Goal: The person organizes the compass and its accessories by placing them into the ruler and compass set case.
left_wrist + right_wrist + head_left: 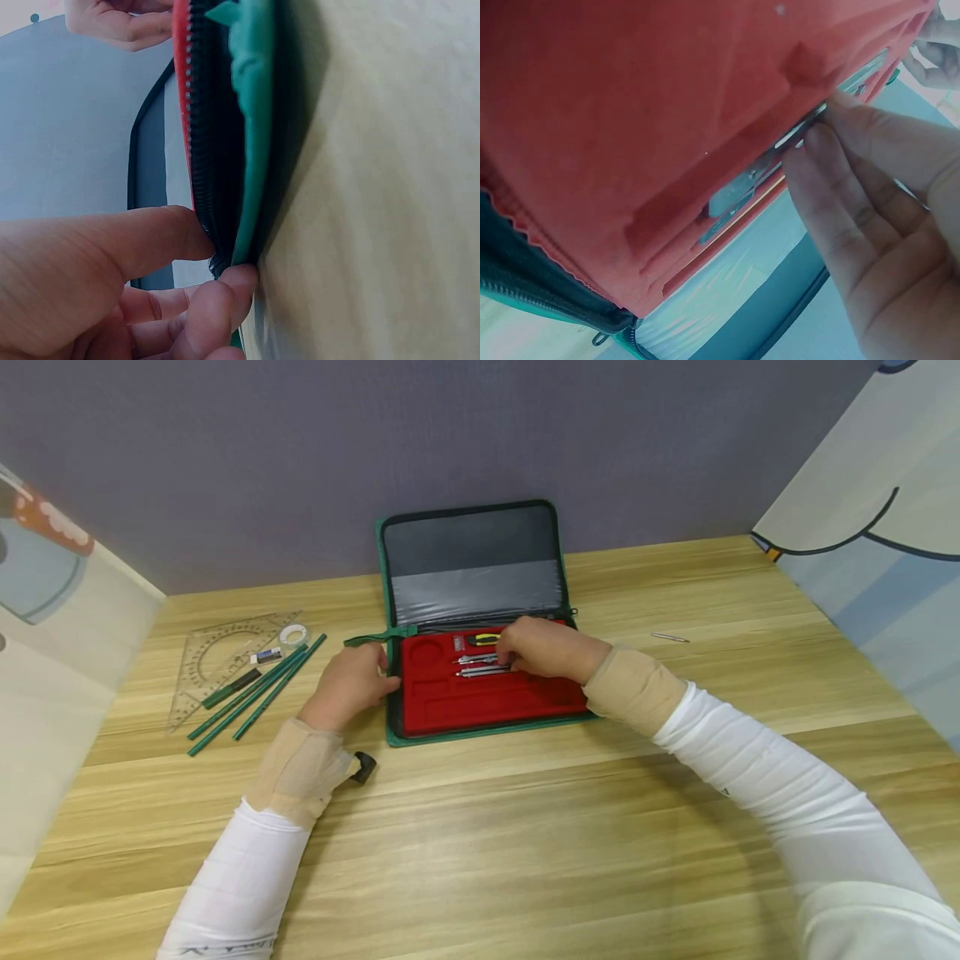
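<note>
A green zip case (393, 737) stands with its lid up, a red moulded tray (450, 714) inside it. Two slim metal drawing instruments, one like a drawing compass (483, 672), lie in the tray's slots. My right hand (553, 647) reaches over the tray and pinches a metal compass (739, 195) between thumb and fingers; its far end is partly hidden in the head view. At the case's left side my left hand (352, 681) pinches the zipped edge (225, 259) between thumb and finger. A yellow-and-black cutter (486, 640) sits just above the metal instruments.
Left of the case lie several green pencils (255, 706), a clear set square (197, 664), a tape roll (293, 635) and an eraser (266, 656). A small metal rod (670, 637) lies on the table to the right. Behind the case rises a grey panel (465, 435).
</note>
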`<state>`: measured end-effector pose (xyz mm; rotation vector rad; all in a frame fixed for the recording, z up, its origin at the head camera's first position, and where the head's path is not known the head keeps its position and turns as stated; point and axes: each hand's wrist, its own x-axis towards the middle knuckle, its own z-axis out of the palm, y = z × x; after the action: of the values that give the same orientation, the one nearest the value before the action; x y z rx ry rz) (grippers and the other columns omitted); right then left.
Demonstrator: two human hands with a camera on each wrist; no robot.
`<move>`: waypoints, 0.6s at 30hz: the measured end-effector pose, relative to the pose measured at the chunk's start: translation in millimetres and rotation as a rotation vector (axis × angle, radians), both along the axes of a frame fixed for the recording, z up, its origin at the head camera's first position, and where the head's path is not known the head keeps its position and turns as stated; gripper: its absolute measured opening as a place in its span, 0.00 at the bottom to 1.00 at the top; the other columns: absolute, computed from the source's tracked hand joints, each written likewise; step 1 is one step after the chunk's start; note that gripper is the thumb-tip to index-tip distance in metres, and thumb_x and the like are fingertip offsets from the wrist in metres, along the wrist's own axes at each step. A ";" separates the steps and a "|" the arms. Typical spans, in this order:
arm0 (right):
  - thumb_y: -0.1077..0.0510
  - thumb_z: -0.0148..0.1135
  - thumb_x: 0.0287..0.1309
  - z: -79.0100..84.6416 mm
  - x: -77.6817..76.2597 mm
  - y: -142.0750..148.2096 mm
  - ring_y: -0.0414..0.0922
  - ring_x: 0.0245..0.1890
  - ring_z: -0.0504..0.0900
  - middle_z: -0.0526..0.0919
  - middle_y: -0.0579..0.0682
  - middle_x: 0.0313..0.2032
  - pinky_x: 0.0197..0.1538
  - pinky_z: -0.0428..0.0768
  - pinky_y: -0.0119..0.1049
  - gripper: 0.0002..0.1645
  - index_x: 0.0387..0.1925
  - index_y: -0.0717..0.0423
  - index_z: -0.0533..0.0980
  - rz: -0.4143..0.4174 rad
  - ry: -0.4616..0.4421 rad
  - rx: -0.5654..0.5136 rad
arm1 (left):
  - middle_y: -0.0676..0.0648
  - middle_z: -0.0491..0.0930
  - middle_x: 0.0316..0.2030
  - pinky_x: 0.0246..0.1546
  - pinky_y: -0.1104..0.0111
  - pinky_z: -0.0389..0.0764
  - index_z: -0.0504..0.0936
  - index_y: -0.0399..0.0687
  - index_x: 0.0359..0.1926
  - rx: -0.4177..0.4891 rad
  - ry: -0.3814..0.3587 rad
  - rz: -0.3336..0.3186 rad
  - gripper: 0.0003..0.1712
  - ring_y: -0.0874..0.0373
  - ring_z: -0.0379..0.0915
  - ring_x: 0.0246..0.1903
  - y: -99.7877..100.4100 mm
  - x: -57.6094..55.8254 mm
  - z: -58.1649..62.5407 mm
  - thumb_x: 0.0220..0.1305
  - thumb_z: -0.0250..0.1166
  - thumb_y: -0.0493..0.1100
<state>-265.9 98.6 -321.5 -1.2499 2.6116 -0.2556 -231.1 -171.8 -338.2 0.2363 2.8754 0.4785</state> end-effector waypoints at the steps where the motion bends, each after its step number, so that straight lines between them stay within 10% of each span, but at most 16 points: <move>1: 0.71 0.63 0.52 0.3 0.1 0.1 0.48 0.38 0.82 0.85 0.54 0.37 0.44 0.80 0.41 0.08 0.35 0.61 0.83 0.000 0.000 0.000 | 0.45 0.79 0.21 0.28 0.62 0.72 0.75 0.34 0.41 0.000 0.001 0.000 0.16 0.51 0.76 0.24 0.0 0.1 0.4 0.60 0.62 0.44; 18: 0.68 0.65 0.52 4.0 -1.3 4.3 0.46 0.37 0.82 0.85 0.53 0.36 0.44 0.80 0.41 0.07 0.35 0.61 0.83 -0.002 -0.013 0.010 | 0.46 0.80 0.19 0.29 0.62 0.72 0.75 0.34 0.41 0.013 -0.017 -0.006 0.16 0.54 0.77 0.21 -0.2 -0.1 0.4 0.61 0.62 0.44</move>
<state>-267.2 102.9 -317.5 -1.2379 2.6003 -0.2499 -231.2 -172.0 -337.8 0.2411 2.8546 0.4966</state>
